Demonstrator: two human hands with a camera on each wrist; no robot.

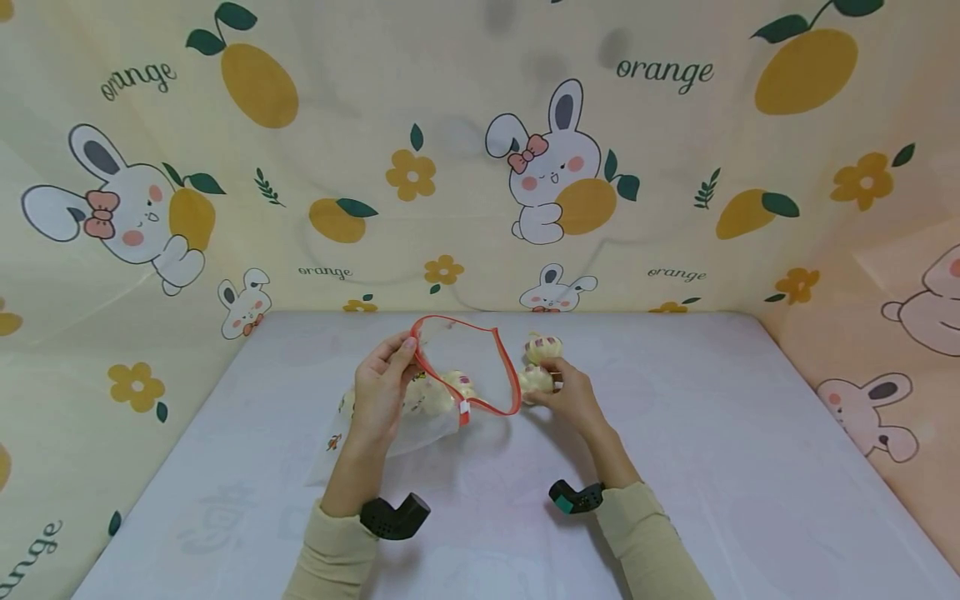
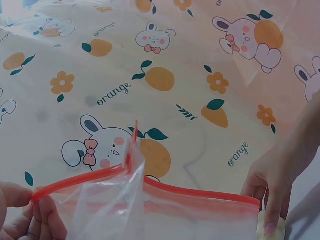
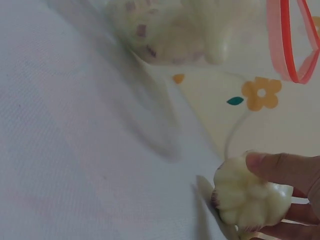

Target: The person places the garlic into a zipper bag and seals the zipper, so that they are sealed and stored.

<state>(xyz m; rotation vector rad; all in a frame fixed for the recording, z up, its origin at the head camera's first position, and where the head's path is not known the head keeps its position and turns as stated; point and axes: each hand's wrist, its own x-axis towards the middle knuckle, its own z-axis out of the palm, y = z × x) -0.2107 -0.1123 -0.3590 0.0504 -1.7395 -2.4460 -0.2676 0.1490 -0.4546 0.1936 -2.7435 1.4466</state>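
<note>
My left hand (image 1: 378, 387) pinches the red rim of a clear zip bag (image 1: 423, 437) with small printed pictures. The bag's mouth stands wide, and several cream lumps with purple marks show through its side. To the right, my right hand (image 1: 573, 400) holds a cream, lobed piece (image 3: 252, 195) with purple marks between thumb and fingers, at table level just outside the bag's mouth. A similar cream piece (image 1: 542, 347) sits right behind it. In the left wrist view the red zip edge (image 2: 205, 195) reaches close to the right hand.
A white cloth (image 1: 712, 467) covers the table. Patterned sheets (image 1: 450, 167) with rabbits and oranges rise behind it and at both sides. Each wrist wears a black camera (image 1: 395, 517).
</note>
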